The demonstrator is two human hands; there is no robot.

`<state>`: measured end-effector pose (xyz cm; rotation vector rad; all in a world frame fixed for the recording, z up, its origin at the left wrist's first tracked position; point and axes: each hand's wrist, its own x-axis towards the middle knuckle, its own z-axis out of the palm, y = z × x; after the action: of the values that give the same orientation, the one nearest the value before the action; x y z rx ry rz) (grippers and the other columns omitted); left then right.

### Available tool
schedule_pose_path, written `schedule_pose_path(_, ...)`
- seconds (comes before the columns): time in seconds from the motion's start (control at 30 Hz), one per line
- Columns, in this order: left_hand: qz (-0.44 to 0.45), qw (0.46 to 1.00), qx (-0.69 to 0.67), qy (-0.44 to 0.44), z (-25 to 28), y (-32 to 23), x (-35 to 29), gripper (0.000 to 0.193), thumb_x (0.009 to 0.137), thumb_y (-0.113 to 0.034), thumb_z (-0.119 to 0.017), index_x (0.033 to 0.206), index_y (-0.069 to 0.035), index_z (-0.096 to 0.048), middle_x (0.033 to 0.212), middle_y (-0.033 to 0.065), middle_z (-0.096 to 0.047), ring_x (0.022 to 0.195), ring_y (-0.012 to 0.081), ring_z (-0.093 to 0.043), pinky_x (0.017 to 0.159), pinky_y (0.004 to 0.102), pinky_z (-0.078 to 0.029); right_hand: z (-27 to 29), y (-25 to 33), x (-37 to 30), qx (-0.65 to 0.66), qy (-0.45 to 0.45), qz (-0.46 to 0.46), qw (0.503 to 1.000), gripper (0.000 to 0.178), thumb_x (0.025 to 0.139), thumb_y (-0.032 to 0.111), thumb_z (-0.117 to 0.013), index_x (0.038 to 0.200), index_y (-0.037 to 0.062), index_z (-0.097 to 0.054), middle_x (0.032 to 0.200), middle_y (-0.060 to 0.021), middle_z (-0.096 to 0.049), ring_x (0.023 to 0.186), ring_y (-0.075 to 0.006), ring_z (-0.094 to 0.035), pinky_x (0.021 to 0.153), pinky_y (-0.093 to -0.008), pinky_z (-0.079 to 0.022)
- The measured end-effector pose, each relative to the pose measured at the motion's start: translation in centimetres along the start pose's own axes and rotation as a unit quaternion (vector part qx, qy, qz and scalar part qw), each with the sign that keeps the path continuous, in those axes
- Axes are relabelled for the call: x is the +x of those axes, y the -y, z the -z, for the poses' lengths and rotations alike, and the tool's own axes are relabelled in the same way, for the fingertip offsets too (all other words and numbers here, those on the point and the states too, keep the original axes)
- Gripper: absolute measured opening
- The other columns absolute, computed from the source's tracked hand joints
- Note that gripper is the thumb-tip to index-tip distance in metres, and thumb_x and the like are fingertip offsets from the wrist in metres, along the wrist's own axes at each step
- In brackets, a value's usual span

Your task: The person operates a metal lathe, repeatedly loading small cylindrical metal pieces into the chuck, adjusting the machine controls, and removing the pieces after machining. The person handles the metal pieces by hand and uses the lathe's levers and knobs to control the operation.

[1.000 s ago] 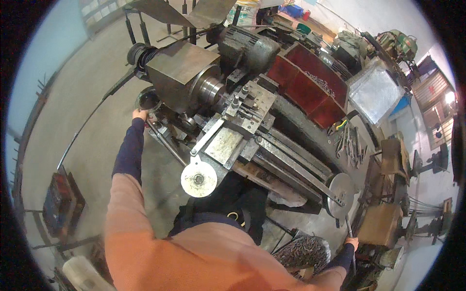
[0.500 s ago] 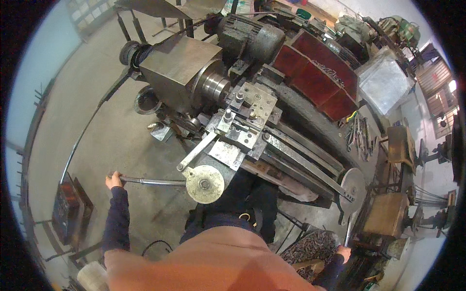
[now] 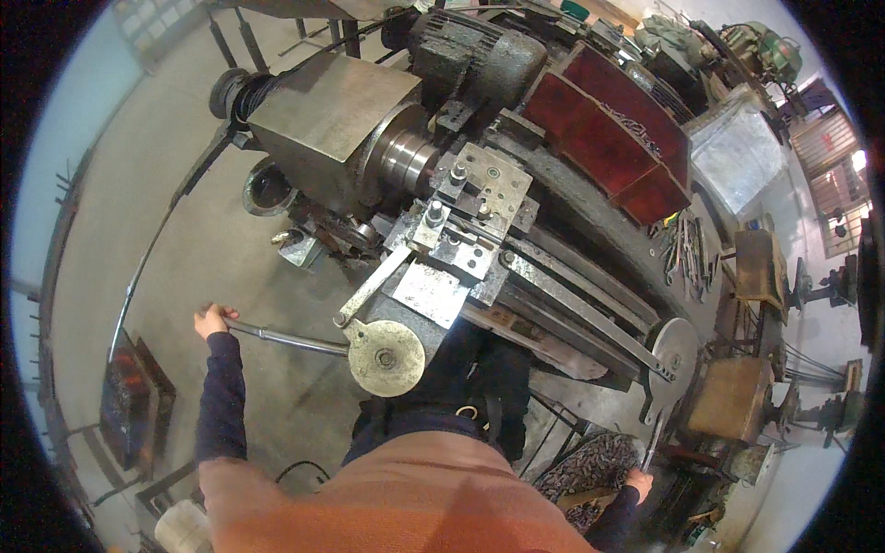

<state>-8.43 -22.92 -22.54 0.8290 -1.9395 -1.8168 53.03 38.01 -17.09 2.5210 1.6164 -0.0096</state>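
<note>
Out to the left, my left hand (image 3: 213,320) is closed round the end of a long metal lever (image 3: 288,338). That lever runs to a round pale disc (image 3: 386,358) at the front of a lathe-like machine. A flat link bar (image 3: 373,288) joins the disc to the tool slide (image 3: 461,251). At the lower right, my right hand (image 3: 639,483) is wrapped round a second metal lever (image 3: 654,440), below a grey disc (image 3: 675,348). A long flat bar (image 3: 576,309) links this disc to the slide. Beside the slide sits the shiny spindle (image 3: 408,158).
A motor (image 3: 475,60) and a red tray (image 3: 608,129) lie behind the machine. Wrenches (image 3: 687,253) rest right of the tray. A container of dark metal pieces (image 3: 590,465) stands near my right hand. A dark box (image 3: 132,396) is at the far left.
The left lever has swung a little, its held end going away from me along with my left hand. My right hand and its lever have shifted slightly left. The view has moved slightly.
</note>
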Motion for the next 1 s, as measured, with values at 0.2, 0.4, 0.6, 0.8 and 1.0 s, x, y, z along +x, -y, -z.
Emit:
schedule_pose_path(0.2,-0.010,1.000,-0.007,0.000,-1.4,-0.1,0.5,0.026,0.074,0.000,-0.047,0.099,0.008,-0.043,0.069,0.0199,-0.054,0.047,0.0293,-0.056,0.042,0.0390,-0.050,-0.3,0.2,0.1,-0.008,-0.009,0.008,1.000,0.047,0.069,0.036,-0.058,0.098,-0.0012,-0.060,0.102,-0.0207,-0.061,0.095,-0.0366,-0.058,0.082,-0.0425,-0.045)
schedule_pose_path(0.4,-0.004,0.999,-0.014,0.049,0.2,0.8,1.7,0.023,0.074,-0.002,-0.047,0.094,0.007,-0.043,0.064,0.0199,-0.055,0.045,0.0281,-0.057,0.041,0.0364,-0.050,0.7,2.6,-2.5,0.074,-0.113,0.163,0.977,0.047,0.066,0.035,-0.060,0.099,0.0016,-0.060,0.097,-0.0198,-0.062,0.090,-0.0361,-0.059,0.077,-0.0445,-0.045)
schedule_pose_path(0.6,0.007,0.997,0.047,0.052,3.4,0.6,1.8,0.025,0.075,-0.004,-0.054,0.094,0.007,-0.042,0.072,0.0157,-0.053,0.053,0.0275,-0.057,0.046,0.0424,-0.052,-0.6,2.8,8.7,-0.040,-0.154,0.198,0.967,0.040,0.068,0.034,-0.060,0.103,0.0158,-0.062,0.089,-0.0157,-0.064,0.084,-0.0354,-0.061,0.072,-0.0465,-0.047)
schedule_pose_path(0.8,0.084,0.888,0.384,0.237,4.4,-3.6,4.4,0.024,0.072,-0.014,-0.058,0.083,0.007,-0.056,0.062,0.0152,-0.058,0.053,0.0263,-0.062,0.043,0.0363,-0.050,2.9,7.4,16.2,-0.112,-0.125,0.204,0.964,0.029,0.073,0.033,-0.058,0.092,0.0114,-0.062,0.093,-0.0132,-0.062,0.092,-0.0299,-0.059,0.076,-0.0449,-0.046)
schedule_pose_path(1.0,-0.279,0.739,0.554,0.261,-8.4,1.4,12.1,0.039,0.069,-0.025,-0.060,0.100,-0.001,-0.061,0.093,0.0197,-0.063,0.090,0.0314,-0.060,0.081,0.0389,-0.047,2.2,8.8,16.3,-0.122,-0.174,0.109,0.971,0.051,0.074,0.033,-0.059,0.121,0.0178,-0.048,0.118,-0.0062,-0.052,0.113,-0.0237,-0.048,0.092,-0.0425,-0.038)
